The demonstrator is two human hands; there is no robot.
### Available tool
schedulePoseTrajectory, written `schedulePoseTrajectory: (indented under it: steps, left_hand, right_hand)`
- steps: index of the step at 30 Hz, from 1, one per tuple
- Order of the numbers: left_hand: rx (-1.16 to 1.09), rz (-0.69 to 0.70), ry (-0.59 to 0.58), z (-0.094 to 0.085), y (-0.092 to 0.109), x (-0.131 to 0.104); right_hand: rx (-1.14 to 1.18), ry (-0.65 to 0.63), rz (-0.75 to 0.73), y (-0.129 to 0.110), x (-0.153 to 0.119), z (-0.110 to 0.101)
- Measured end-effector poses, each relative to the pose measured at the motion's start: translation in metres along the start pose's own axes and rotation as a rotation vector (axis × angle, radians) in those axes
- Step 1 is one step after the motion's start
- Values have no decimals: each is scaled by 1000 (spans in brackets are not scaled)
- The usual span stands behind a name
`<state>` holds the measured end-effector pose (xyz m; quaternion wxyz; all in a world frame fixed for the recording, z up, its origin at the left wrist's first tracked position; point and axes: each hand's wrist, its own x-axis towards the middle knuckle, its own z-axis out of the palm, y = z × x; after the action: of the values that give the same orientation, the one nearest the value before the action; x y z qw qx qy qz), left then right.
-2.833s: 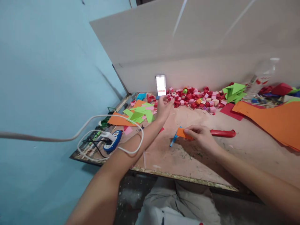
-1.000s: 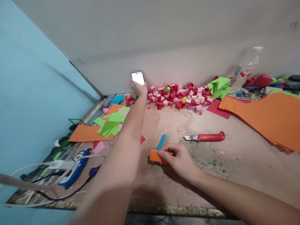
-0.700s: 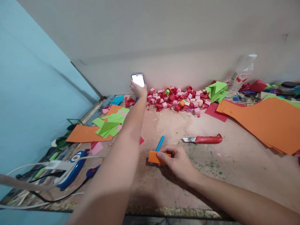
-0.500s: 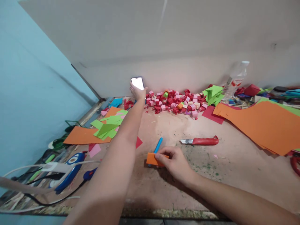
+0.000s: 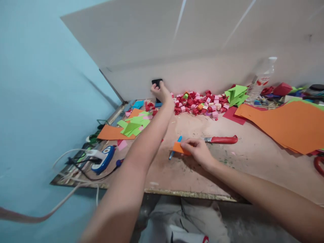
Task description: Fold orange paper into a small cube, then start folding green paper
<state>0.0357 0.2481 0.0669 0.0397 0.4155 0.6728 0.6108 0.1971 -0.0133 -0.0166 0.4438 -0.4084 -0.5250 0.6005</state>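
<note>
The left hand (image 5: 162, 92) is touching a dark phone (image 5: 157, 82) before the grey panel (image 5: 141, 47); whether it is gripping cannot be told. The right hand (image 5: 198, 152) is pinching an orange paper piece (image 5: 180, 148) over a blue pen (image 5: 171, 155). A red-handled knife (image 5: 223, 139) is lying near the right hand on the surface (image 5: 162, 175); small paper cubes (image 5: 196, 104) are lying heaped behind.

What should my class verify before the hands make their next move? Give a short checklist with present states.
1. Orange paper secure in right hand: ok, gripped between thumb and fingers.
2. Knife blade covered: not ok, bare, close to the right hand.
3. Blue pen fully visible: not ok, partly hidden by the paper.
4. Phone screen lit: not ok, dark.
5. Left hand gripping phone: cannot tell.
</note>
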Motion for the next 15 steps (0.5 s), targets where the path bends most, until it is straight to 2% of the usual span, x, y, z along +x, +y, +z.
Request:
schedulePoseTrajectory:
  steps: [1, 3, 5, 6, 7, 8, 10, 12, 15]
  left_hand:
    - [-96, -41, 5, -5, 11, -15]
    - [-247, 70, -130, -24, 31, -48]
    - [-339, 260, -455, -56, 41, -80]
    - [-350, 369, -616, -76, 41, -92]
    - [-326, 485, -730, -95, 37, -102]
    - [-273, 566, -797, -113, 31, -109]
    - [-177, 619, -954, -141, 14, -114]
    - [-151, 454, -949, -154, -2, -116]
    - [-220, 98, -667, -156, -19, -122]
  right_hand:
    - [6, 40, -4, -2, 2, -3]
    - [30, 87, 5, -5, 5, -9]
    - [47, 88, 18, -9, 8, -13]
    - [52, 64, 23, -10, 9, -14]
    - [59, 46, 32, -11, 9, -14]
    - [62, 31, 43, -11, 9, -14]
    - [58, 13, 62, -10, 9, -13]
    - [37, 11, 75, -7, 8, -11]
    - [12, 28, 88, -5, 9, -12]
